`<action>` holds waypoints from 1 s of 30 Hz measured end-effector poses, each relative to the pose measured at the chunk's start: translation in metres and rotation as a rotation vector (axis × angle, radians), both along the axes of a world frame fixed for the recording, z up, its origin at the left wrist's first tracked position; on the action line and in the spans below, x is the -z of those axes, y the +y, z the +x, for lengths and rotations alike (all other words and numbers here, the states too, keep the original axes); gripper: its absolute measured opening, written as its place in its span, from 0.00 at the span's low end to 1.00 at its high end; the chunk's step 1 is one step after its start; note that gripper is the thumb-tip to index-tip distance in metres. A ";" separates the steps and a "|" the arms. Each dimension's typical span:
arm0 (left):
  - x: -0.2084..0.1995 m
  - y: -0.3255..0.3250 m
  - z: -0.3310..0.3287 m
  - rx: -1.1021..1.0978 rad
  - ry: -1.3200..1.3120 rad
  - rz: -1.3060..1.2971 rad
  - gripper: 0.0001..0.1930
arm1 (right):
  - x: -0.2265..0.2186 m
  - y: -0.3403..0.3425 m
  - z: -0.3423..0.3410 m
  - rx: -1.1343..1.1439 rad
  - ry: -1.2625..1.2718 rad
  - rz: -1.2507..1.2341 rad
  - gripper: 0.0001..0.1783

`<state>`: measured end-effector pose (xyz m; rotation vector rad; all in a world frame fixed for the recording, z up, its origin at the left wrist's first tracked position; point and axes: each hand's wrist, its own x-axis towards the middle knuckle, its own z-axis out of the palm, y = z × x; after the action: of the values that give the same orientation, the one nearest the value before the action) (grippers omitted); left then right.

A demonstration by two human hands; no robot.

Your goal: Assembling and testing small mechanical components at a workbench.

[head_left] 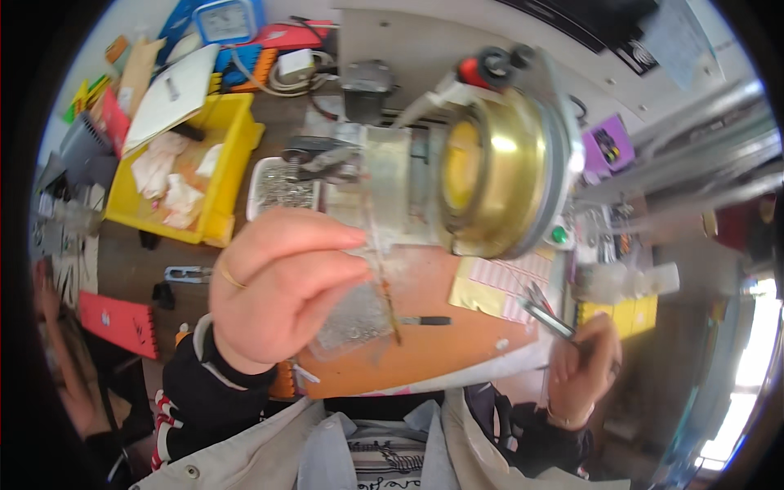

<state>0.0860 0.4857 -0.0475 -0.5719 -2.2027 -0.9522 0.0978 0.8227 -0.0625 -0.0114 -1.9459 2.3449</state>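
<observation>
My left hand (278,286), with a ring on one finger, is raised close to the camera and pinches a thin brownish wire-like strip (390,306) between thumb and fingertips, over a clear plastic bag of small parts (355,322). My right hand (584,363) rests at the right edge of the orange work mat (433,343) and grips a pair of tweezers or small scissors (543,314). Just beyond my left fingertips stands a machine with a large brass-coloured round drum (490,175).
A yellow bin (224,131) with white cloths sits at the left, beside a white tray of small metal parts (278,188). A red notebook (118,322) lies lower left. A black pen (425,321) lies on the mat. Metal rails (678,155) run at the right.
</observation>
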 end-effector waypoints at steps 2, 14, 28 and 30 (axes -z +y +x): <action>0.001 0.000 0.000 0.048 -0.025 0.010 0.13 | -0.019 -0.024 0.002 -0.021 0.172 0.030 0.20; 0.002 -0.007 0.001 0.203 -0.115 0.098 0.15 | -0.048 -0.095 -0.015 -0.485 0.541 0.478 0.12; 0.004 -0.005 0.000 0.188 -0.054 0.111 0.16 | -0.050 -0.106 -0.017 -0.506 0.563 0.646 0.12; 0.003 -0.005 0.000 0.185 -0.051 0.107 0.16 | -0.050 -0.105 -0.020 -0.542 0.576 0.635 0.12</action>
<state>0.0856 0.4810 -0.0506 -0.7176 -2.1554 -1.1852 0.0778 0.7180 -0.0124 1.2067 -2.4196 1.5249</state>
